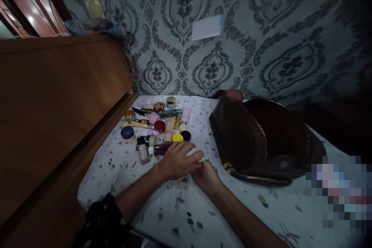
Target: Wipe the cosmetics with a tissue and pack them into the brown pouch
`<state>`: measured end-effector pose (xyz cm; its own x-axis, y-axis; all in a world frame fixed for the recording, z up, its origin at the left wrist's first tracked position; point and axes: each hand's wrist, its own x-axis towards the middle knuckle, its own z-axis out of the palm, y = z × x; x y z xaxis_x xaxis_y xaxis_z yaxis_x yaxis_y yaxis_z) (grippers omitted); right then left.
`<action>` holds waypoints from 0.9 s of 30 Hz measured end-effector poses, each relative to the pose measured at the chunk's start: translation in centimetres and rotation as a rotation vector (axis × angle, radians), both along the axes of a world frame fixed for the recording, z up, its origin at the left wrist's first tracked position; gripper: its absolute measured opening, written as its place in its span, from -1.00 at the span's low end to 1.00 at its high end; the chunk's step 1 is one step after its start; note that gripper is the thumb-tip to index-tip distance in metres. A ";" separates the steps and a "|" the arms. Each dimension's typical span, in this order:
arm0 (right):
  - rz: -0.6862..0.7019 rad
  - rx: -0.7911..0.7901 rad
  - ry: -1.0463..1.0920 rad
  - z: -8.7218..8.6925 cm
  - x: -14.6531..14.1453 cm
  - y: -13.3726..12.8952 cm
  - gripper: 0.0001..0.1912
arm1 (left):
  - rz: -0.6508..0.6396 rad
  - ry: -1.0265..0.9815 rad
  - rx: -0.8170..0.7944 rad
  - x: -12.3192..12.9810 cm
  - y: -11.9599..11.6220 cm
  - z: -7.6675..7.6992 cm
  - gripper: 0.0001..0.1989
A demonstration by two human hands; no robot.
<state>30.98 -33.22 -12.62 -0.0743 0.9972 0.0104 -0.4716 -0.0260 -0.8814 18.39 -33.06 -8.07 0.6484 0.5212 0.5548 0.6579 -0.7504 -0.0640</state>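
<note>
My left hand is bent over a small whitish item, which shows only in part between the hands. From the right, my right hand meets it with curled fingers, mostly hidden. A dark red bottle with a white cap lies just beyond my left hand. Cosmetics spread over the patterned white cloth include a clear square bottle with a black cap, a blue-lidded jar, a beige tube, a yellow lid and a dark red round case.
On the right lies a dark brown leather bag, its opening facing up. A wooden panel borders the left side. Behind the cloth rises a patterned wall with a white paper. A blurred patch covers the lower right.
</note>
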 end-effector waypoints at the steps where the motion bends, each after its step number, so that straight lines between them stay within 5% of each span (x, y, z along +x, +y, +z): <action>1: 0.025 -0.054 0.052 0.1 0.7 0.2 -0.79 | 0.013 0.005 -0.021 -0.2 0.0 0.0 -0.63; 10: 0.007 -0.209 0.195 2.1 0.9 0.3 -0.78 | 0.186 0.039 -0.135 -0.4 -0.1 -0.5 -0.58; 27: -0.159 -0.066 -0.085 2.4 1.6 0.7 -0.72 | 0.065 -0.025 -0.165 -0.4 -0.3 -0.7 -0.66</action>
<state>32.62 -32.50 -10.27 0.0866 0.9947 -0.0547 -0.3978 -0.0158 -0.9173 17.99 -33.37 -8.76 0.5973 0.6472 0.4737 0.7054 -0.7049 0.0736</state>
